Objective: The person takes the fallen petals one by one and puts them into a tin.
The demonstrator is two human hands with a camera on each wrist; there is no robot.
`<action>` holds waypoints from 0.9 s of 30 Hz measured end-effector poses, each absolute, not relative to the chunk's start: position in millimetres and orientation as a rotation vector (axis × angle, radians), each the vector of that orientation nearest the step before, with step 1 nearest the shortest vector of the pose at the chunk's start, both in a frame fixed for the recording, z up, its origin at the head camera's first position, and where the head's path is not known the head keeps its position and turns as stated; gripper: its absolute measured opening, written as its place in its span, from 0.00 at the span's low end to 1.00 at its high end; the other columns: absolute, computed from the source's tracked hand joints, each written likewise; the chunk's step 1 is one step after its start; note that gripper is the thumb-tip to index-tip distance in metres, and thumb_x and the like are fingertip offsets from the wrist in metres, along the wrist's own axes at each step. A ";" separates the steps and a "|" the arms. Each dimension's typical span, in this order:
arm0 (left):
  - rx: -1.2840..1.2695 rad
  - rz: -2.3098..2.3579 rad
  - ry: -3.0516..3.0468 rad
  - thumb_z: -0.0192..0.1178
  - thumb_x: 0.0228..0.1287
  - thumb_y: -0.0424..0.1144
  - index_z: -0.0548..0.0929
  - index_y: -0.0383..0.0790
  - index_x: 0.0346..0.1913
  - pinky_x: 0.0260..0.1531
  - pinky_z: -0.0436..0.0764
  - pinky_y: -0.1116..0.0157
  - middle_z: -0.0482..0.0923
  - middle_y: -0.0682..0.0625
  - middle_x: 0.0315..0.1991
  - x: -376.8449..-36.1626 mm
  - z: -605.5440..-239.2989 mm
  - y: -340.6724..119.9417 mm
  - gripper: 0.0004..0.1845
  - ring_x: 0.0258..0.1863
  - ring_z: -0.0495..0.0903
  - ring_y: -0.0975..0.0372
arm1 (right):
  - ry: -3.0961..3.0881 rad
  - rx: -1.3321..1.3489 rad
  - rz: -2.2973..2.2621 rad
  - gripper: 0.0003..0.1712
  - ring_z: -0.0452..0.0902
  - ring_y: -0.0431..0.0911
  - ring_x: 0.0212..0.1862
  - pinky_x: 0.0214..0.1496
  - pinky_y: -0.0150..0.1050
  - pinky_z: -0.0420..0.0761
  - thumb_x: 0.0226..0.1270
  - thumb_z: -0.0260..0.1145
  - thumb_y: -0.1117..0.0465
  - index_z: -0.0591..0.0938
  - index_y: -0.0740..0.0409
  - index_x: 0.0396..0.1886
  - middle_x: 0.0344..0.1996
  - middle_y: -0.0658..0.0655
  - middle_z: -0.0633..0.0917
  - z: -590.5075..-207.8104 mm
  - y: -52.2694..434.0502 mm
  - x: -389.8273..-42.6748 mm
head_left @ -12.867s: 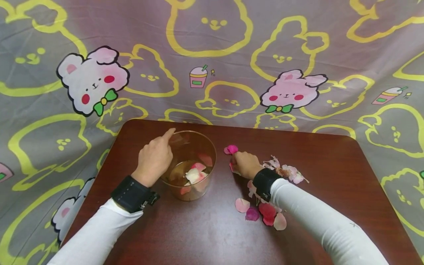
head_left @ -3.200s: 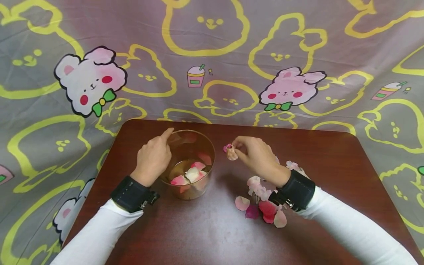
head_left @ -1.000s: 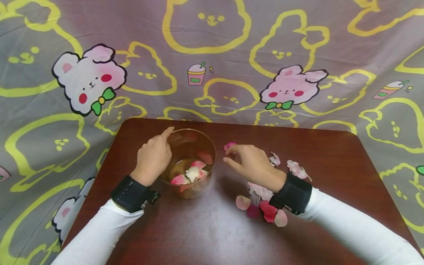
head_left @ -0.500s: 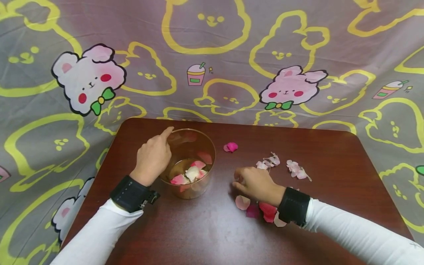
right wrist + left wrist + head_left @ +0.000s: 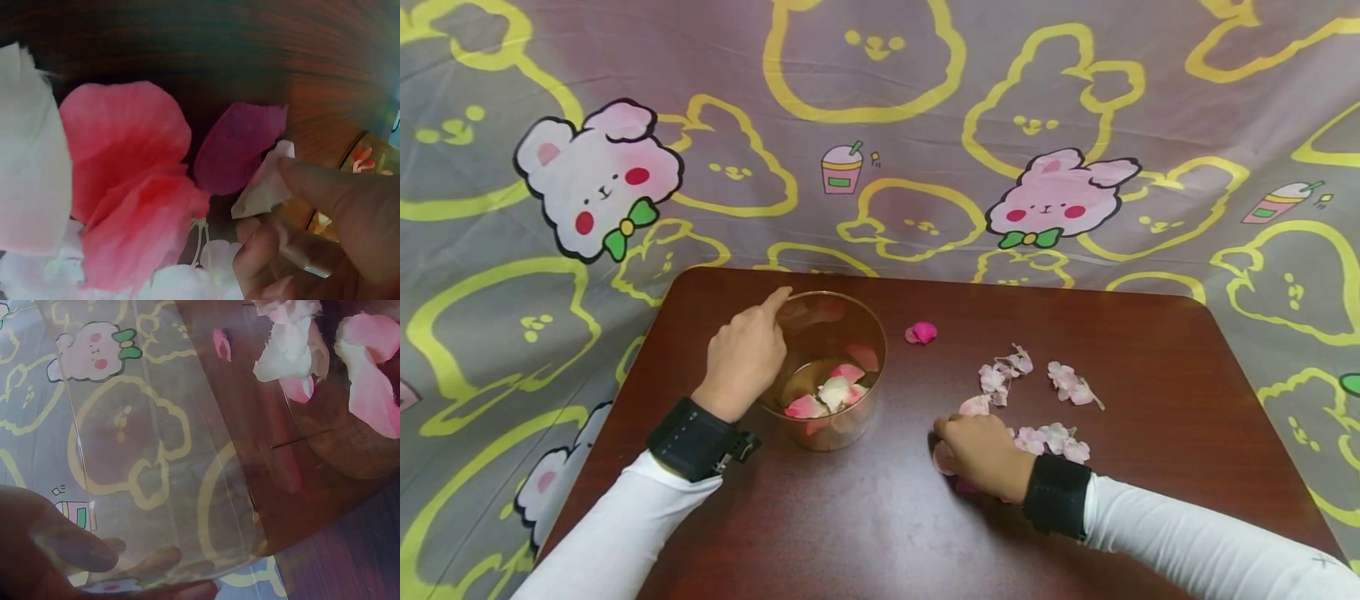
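Note:
My left hand (image 5: 745, 358) grips the left side of a clear, amber-tinted bowl (image 5: 827, 437), index finger stretched along the rim. The left wrist view shows the thumb and fingers about the clear wall (image 5: 169, 456). Pink and white petals (image 5: 835, 393) lie at the bottom of the bowl. To its right my right hand (image 5: 988, 454) is low over the table, pinching a pale pink petal (image 5: 265, 187) between thumb and index finger. Beside it in the right wrist view are a purple petal (image 5: 234, 150) and red-pink petals (image 5: 131, 125), mostly covered by the hand in the head view.
Pale pink blossom clusters lie beyond the right hand, one cluster (image 5: 1071, 385) farthest right and another cluster (image 5: 1052, 440) by the wrist. Magenta petals (image 5: 922, 333) sit behind, right of the bowl. The brown table (image 5: 1150, 350) ends at a patterned cloth (image 5: 917, 150).
My right hand has come down and nearer from beside the magenta petals, where it earlier held a pale petal. Since the oldest frame, another pink petal shows in the bowl. The left hand stays put.

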State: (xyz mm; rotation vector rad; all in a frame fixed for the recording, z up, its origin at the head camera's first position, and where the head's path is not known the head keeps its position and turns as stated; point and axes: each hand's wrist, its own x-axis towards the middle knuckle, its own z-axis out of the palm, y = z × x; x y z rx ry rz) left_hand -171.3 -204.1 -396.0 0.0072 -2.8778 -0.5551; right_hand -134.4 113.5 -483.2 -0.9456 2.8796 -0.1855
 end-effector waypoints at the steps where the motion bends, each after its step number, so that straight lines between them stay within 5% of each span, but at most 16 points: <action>1: 0.007 -0.556 -2.878 0.48 0.69 0.31 0.73 0.46 0.70 0.21 0.77 0.44 0.84 0.32 0.37 -171.1 -395.6 -204.0 0.27 0.28 0.82 0.36 | 2.875 -0.947 -0.181 0.10 0.72 0.45 0.19 0.19 0.45 0.74 0.54 0.74 0.59 0.78 0.52 0.26 0.20 0.51 0.80 -483.3 113.3 -133.7; 11: 0.003 -0.552 -2.879 0.48 0.69 0.31 0.73 0.45 0.70 0.20 0.76 0.45 0.83 0.32 0.36 -170.6 -395.9 -204.7 0.27 0.27 0.82 0.37 | 2.848 -0.961 -0.222 0.11 0.75 0.45 0.20 0.20 0.45 0.75 0.62 0.72 0.59 0.78 0.50 0.24 0.18 0.48 0.79 -485.5 111.2 -133.7; 19: 0.004 -0.546 -2.880 0.49 0.69 0.31 0.72 0.45 0.70 0.19 0.76 0.46 0.83 0.32 0.36 -170.2 -396.1 -205.1 0.27 0.26 0.82 0.37 | 2.816 -1.050 -0.157 0.23 0.78 0.42 0.23 0.25 0.41 0.80 0.31 0.85 0.67 0.81 0.48 0.27 0.21 0.45 0.82 -484.6 111.1 -132.0; 27: 0.009 -0.547 -2.889 0.49 0.69 0.31 0.72 0.46 0.71 0.21 0.77 0.45 0.84 0.31 0.38 -170.7 -396.2 -204.7 0.27 0.29 0.82 0.37 | 2.923 -1.128 -0.200 0.14 0.79 0.47 0.20 0.21 0.44 0.77 0.60 0.74 0.60 0.77 0.50 0.22 0.17 0.49 0.80 -481.5 104.8 -135.6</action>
